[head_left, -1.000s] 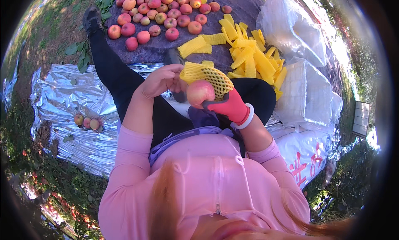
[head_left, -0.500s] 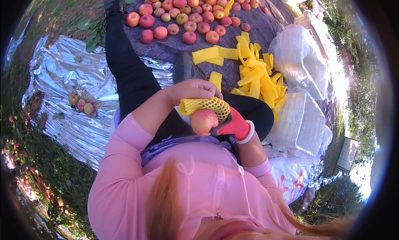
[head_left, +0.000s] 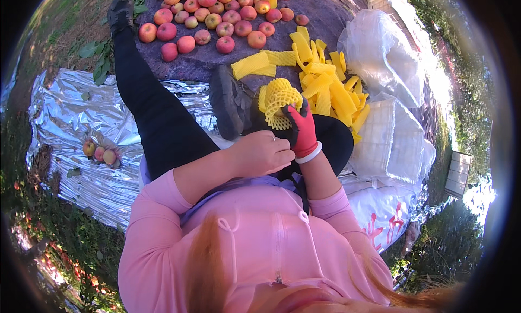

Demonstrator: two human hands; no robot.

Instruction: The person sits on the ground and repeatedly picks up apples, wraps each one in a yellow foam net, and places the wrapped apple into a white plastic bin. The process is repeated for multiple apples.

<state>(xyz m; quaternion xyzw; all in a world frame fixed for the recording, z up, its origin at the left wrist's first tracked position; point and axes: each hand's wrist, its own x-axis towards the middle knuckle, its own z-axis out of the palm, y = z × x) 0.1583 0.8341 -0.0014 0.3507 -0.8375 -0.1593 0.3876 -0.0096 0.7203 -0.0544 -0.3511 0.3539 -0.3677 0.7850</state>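
Above my lap, my right hand (head_left: 304, 126), in a red and black glove, grips an apple inside a yellow foam net sleeve (head_left: 280, 100). The mesh hides nearly all of the fruit. Just below and left of it, my bare left hand (head_left: 264, 154) has its fingers curled close to the gloved wrist. Whether anything is inside those curled fingers is hidden. A heap of loose yellow foam sleeves (head_left: 331, 93) lies beyond my right hand, and a few flat sleeves (head_left: 258, 63) rest on the dark cloth left of the heap.
Many red apples (head_left: 225, 28) are spread over a dark purple cloth (head_left: 206, 63) ahead. Crumpled silver foil (head_left: 108, 188) covers the ground on the left, with several apples (head_left: 99, 152) on it. White translucent bags (head_left: 385, 69) lie to the right. My dark shoe (head_left: 227, 104) is near the sleeves.
The net sleeve now covers the apple, which showed bare underneath before. My right hand has carried it up and forward. My left hand has let go of the sleeve and dropped toward my lap.
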